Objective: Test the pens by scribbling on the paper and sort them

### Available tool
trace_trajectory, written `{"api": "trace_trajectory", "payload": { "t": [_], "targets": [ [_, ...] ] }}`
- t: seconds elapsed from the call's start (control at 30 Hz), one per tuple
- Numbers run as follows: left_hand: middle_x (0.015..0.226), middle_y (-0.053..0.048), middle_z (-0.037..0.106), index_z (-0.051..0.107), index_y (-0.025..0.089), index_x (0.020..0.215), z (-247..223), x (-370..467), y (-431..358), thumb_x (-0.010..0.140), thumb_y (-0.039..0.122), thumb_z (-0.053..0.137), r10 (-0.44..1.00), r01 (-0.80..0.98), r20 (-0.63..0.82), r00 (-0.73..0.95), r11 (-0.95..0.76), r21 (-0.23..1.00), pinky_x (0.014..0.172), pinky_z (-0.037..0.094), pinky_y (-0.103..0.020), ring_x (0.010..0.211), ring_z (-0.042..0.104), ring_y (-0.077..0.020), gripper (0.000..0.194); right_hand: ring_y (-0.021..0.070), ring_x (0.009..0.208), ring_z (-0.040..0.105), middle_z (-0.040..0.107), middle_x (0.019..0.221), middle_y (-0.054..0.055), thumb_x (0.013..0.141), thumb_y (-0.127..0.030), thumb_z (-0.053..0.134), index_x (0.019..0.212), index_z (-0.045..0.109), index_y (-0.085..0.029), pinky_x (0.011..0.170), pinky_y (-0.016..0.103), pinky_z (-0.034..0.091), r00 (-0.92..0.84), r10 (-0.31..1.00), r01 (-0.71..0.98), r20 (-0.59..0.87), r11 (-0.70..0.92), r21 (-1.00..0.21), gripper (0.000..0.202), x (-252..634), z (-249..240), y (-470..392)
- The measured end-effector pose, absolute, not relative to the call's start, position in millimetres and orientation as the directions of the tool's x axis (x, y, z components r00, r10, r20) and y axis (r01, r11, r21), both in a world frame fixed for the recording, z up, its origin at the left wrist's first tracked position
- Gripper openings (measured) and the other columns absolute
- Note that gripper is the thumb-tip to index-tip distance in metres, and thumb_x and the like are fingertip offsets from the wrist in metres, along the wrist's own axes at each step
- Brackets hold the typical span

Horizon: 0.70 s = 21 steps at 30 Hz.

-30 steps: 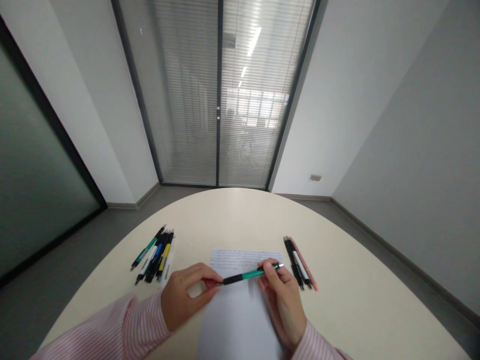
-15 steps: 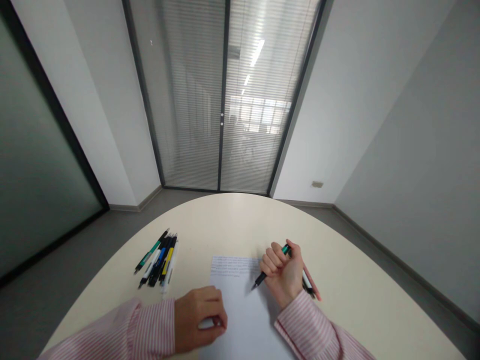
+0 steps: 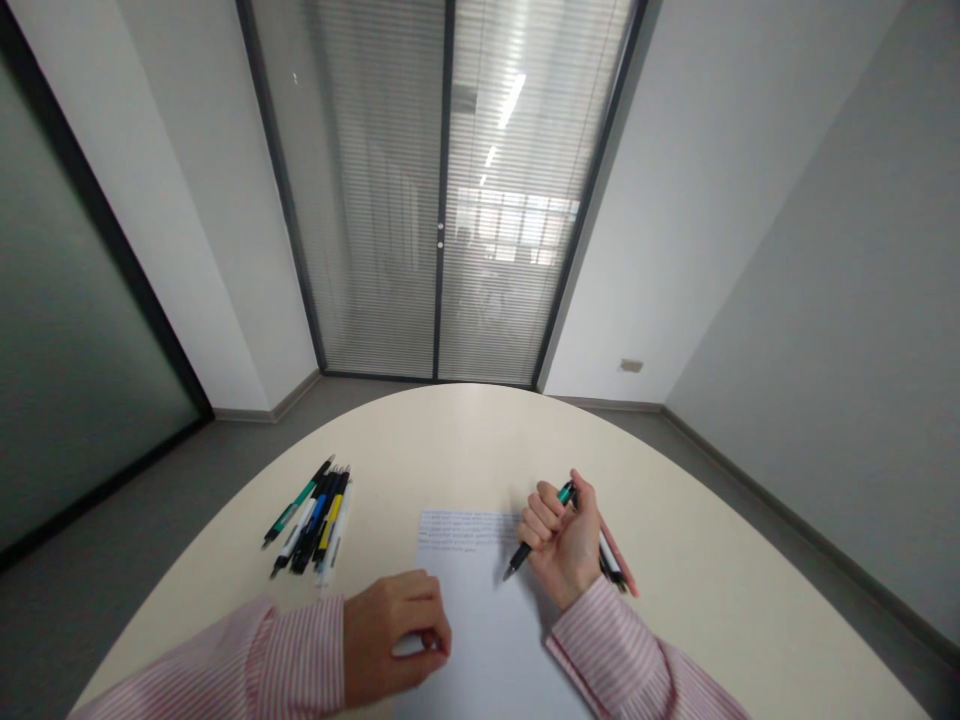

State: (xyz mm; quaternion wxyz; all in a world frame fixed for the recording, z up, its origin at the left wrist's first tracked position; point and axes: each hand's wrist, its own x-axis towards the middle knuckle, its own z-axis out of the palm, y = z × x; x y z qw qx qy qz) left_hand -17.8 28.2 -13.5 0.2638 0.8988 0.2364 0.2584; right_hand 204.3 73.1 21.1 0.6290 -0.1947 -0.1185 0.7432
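Observation:
A sheet of paper (image 3: pixel 472 620) with lines of handwriting along its top lies on the table. My right hand (image 3: pixel 566 545) is closed round a black and green pen (image 3: pixel 519 558), its tip slanting down left over the sheet. My left hand (image 3: pixel 401 630) rests at the paper's left edge, thumb and fingers curled together. Paper shows through the loop they make, and I see nothing held there. Partly behind my right hand lie a pink pen (image 3: pixel 619 558) and a black and white pen (image 3: pixel 611 568).
Several pens (image 3: pixel 319 525) in green, blue, yellow, white and black lie side by side at the left of the round table (image 3: pixel 480 430). Beyond the table's far edge stands a glass partition with blinds (image 3: pixel 495 300).
The whole view has shifted slightly left. Both hands keep their poses, and the pen stays in my right hand.

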Motion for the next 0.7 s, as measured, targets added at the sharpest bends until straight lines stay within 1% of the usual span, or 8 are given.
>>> {"api": "trace_trajectory", "payload": {
  "t": [0.13, 0.23, 0.33, 0.47, 0.53, 0.6, 0.67, 0.7],
  "targets": [
    [0.073, -0.003, 0.062, 0.063, 0.016, 0.076, -15, -18, 28, 0.076, 0.011, 0.059, 0.563, 0.295, 0.327, 0.759, -0.746, 0.597, 0.065, 0.043, -0.021, 0.071, 0.057, -0.014, 0.007, 0.0056, 0.035, 0.008, 0.013, 0.041, -0.012, 0.078, -0.047, 0.054, 0.047, 0.034, -0.021, 0.029, 0.017, 0.016, -0.126, 0.985, -0.878, -0.119, -0.167, -0.448, 0.045, 205, 18, 74],
    [0.073, -0.003, 0.062, 0.063, 0.016, 0.076, -16, -19, 29, 0.076, 0.011, 0.059, 0.562, 0.295, 0.327, 0.76, -0.746, 0.597, 0.066, 0.042, -0.022, 0.071, 0.057, -0.0142, 0.006, 0.0052, 0.035, 0.01, 0.015, 0.041, -0.012, 0.077, -0.051, 0.053, 0.047, 0.037, -0.02, 0.03, 0.016, 0.018, -0.159, 0.98, -0.867, -0.121, -0.197, -0.457, 0.046, 206, 17, 74],
    [0.073, -0.004, 0.062, 0.062, 0.016, 0.076, -16, -19, 29, 0.076, 0.011, 0.059, 0.56, 0.288, 0.328, 0.761, -0.744, 0.602, 0.065, 0.042, -0.022, 0.071, 0.057, -0.014, 0.006, 0.005, 0.035, 0.011, 0.017, 0.041, -0.011, 0.077, -0.053, 0.051, 0.044, 0.037, -0.02, 0.029, 0.017, 0.019, -0.184, 0.975, -0.861, -0.129, -0.223, -0.458, 0.048, 207, 17, 73],
    [0.073, -0.004, 0.062, 0.062, 0.015, 0.076, -15, -18, 29, 0.076, 0.01, 0.059, 0.565, 0.293, 0.327, 0.757, -0.742, 0.603, 0.066, 0.042, -0.022, 0.071, 0.057, -0.014, 0.006, 0.0046, 0.033, 0.011, 0.017, 0.039, -0.012, 0.076, -0.05, 0.053, 0.042, 0.039, -0.02, 0.028, 0.017, 0.018, -0.141, 0.981, -0.876, -0.129, -0.185, -0.446, 0.048, 206, 13, 74],
    [0.072, -0.004, 0.062, 0.062, 0.015, 0.075, -14, -18, 29, 0.077, 0.011, 0.059, 0.565, 0.294, 0.329, 0.757, -0.744, 0.601, 0.065, 0.042, -0.022, 0.07, 0.057, -0.0139, 0.006, 0.0039, 0.031, 0.013, 0.019, 0.038, -0.013, 0.077, -0.045, 0.059, 0.051, 0.053, -0.017, 0.027, 0.015, 0.018, -0.099, 0.986, -0.866, -0.135, -0.152, -0.476, 0.038, 206, 10, 76],
    [0.072, -0.004, 0.061, 0.062, 0.015, 0.075, -15, -18, 29, 0.077, 0.011, 0.059, 0.56, 0.287, 0.333, 0.759, -0.746, 0.601, 0.065, 0.042, -0.021, 0.07, 0.056, -0.0137, 0.006, 0.0033, 0.029, 0.014, 0.022, 0.036, -0.014, 0.077, -0.034, 0.064, 0.074, 0.064, -0.014, 0.026, 0.014, 0.017, -0.066, 0.987, -0.844, -0.146, -0.133, -0.52, 0.021, 205, 7, 77],
    [0.073, -0.004, 0.061, 0.062, 0.015, 0.076, -15, -18, 29, 0.077, 0.011, 0.059, 0.556, 0.281, 0.336, 0.76, -0.749, 0.6, 0.065, 0.042, -0.021, 0.07, 0.056, -0.0137, 0.006, 0.0033, 0.027, 0.022, 0.029, 0.035, -0.015, 0.077, -0.025, 0.066, 0.092, 0.065, -0.012, 0.027, 0.013, 0.023, -0.049, 0.987, -0.826, -0.154, -0.127, -0.549, 0.02, 203, 5, 78],
    [0.073, -0.004, 0.061, 0.062, 0.015, 0.076, -16, -18, 29, 0.077, 0.011, 0.059, 0.557, 0.282, 0.336, 0.76, -0.748, 0.6, 0.065, 0.042, -0.021, 0.071, 0.056, -0.0137, 0.006, 0.0039, 0.029, 0.03, 0.037, 0.036, -0.013, 0.077, -0.024, 0.066, 0.095, 0.065, -0.011, 0.03, 0.014, 0.03, -0.049, 0.987, -0.826, -0.156, -0.127, -0.549, 0.022, 203, 4, 78]
  ]
}}
